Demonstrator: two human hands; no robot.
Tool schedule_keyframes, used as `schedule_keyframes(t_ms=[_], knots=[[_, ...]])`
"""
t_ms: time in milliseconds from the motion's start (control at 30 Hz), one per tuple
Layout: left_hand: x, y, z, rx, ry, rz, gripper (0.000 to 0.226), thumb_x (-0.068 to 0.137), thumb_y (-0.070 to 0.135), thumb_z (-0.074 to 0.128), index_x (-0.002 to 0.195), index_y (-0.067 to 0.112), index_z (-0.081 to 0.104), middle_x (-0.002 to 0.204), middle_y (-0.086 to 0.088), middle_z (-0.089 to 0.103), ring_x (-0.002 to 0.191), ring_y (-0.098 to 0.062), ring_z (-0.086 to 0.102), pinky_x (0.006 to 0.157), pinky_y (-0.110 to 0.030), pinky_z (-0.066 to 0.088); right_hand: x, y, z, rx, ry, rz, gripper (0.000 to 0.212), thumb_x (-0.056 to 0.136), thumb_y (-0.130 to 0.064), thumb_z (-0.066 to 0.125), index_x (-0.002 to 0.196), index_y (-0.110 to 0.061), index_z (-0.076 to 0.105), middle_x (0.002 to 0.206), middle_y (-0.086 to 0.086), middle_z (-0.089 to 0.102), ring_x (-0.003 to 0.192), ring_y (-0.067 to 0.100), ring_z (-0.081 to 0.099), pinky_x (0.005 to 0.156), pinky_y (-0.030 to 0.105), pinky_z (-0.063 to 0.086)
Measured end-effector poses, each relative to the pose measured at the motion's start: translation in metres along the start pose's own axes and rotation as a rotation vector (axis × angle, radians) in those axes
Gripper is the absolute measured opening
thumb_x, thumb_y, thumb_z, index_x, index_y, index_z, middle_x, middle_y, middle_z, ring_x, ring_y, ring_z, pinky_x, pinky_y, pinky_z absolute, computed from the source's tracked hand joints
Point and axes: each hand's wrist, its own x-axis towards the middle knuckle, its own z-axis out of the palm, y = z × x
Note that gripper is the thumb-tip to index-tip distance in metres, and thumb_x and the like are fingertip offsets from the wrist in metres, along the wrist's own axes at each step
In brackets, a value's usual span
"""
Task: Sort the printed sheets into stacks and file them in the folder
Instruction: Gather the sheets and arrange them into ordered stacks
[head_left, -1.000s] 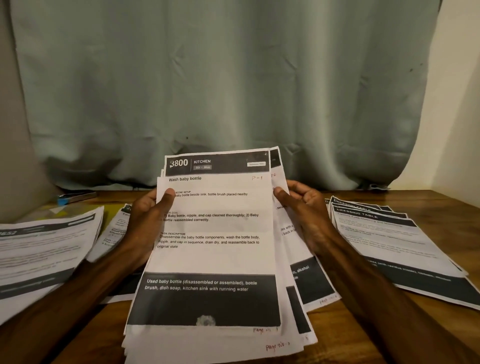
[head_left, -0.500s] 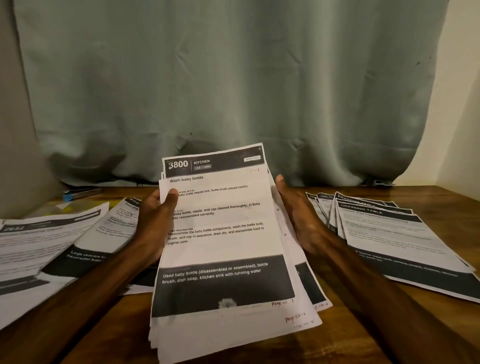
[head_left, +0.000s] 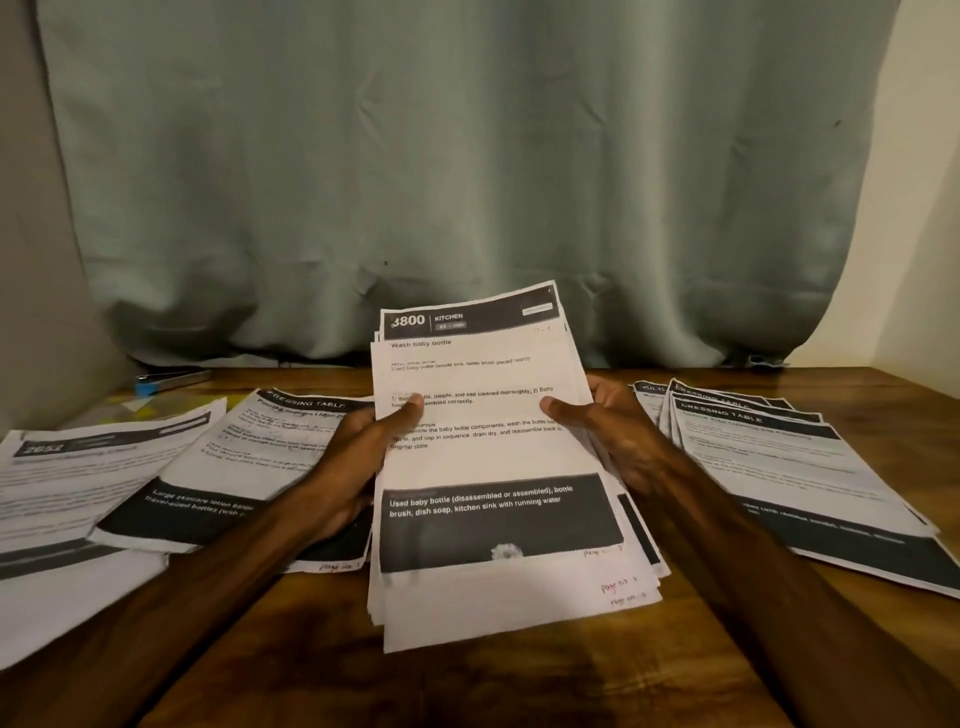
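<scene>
A stack of printed sheets (head_left: 483, 457) headed "3800 KITCHEN" stands tilted up in the middle, its lower edge near the wooden table (head_left: 467, 686). My left hand (head_left: 363, 457) grips its left edge, thumb on the top page. My right hand (head_left: 597, 426) grips the right edge, thumb over the front. A pile of "DRESSING TABLE" sheets (head_left: 779, 467) lies fanned out on the right. More sheets (head_left: 223, 467) lie overlapping on the left, with another pile (head_left: 78, 478) at the far left.
A grey-green curtain (head_left: 467, 182) hangs right behind the table. A blue-tipped stapler-like object (head_left: 171, 380) lies at the back left, next to something yellow (head_left: 140, 408) partly under the papers. A pale wall (head_left: 924, 234) closes the right side.
The held stack has squared up, the fanned sheets on its right drawn in. My right thumb has come over the front of the top page. The view has shifted slightly.
</scene>
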Motion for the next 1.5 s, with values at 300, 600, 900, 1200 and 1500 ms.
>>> schedule_keyframes(t_ms=[300,600,900,1200,1500], knots=[[-0.008,0.017,0.028,0.164,0.177,0.244,0.021,0.1,0.019,0.064,0.12,0.014,0.068,0.105,0.005,0.077,0.087,-0.009,0.076,0.065,-0.019,0.058,-0.016,-0.02,0.023,-0.079,0.091,-0.078,0.034,0.094,0.007,0.062,0.126,-0.006,0.061,0.124,0.008,0.071,0.094,0.018,0.076,0.08,0.031,0.062],[-0.03,0.088,0.08,0.138,0.149,0.62,0.024,0.099,0.019,0.065,0.122,0.016,0.064,0.108,0.012,0.073,0.095,-0.002,0.073,0.071,-0.016,0.057,-0.056,-0.127,0.017,-0.281,0.24,-0.514,0.038,0.095,-0.01,0.067,0.128,-0.023,0.053,0.114,-0.012,0.068,0.097,0.006,0.071,0.072,0.021,0.06],[-0.036,0.061,0.091,0.133,0.099,0.412,0.037,0.091,0.026,0.074,0.123,0.012,0.064,0.107,0.002,0.077,0.092,-0.014,0.076,0.066,-0.021,0.059,-0.081,-0.078,-0.003,-0.215,0.299,-0.411,0.041,0.091,-0.011,0.072,0.128,-0.02,0.057,0.111,-0.01,0.068,0.092,0.001,0.069,0.068,0.016,0.057],[-0.025,0.102,0.107,0.094,0.19,0.44,0.033,0.092,0.042,0.072,0.104,0.011,0.072,0.089,-0.002,0.08,0.076,-0.017,0.077,0.062,-0.028,0.061,-0.069,-0.106,0.007,-0.127,0.368,-0.497,0.025,0.092,-0.019,0.072,0.114,-0.022,0.063,0.103,-0.008,0.073,0.081,-0.003,0.072,0.061,0.011,0.053],[-0.002,0.145,0.126,0.223,0.452,0.425,0.043,0.096,0.052,0.061,0.079,0.013,0.067,0.083,-0.01,0.075,0.076,-0.025,0.074,0.078,-0.039,0.062,-0.054,-0.135,0.007,-0.095,0.481,-0.602,0.026,0.099,-0.041,0.062,0.098,-0.017,0.072,0.087,0.003,0.078,0.078,0.022,0.075,0.069,0.031,0.062]])
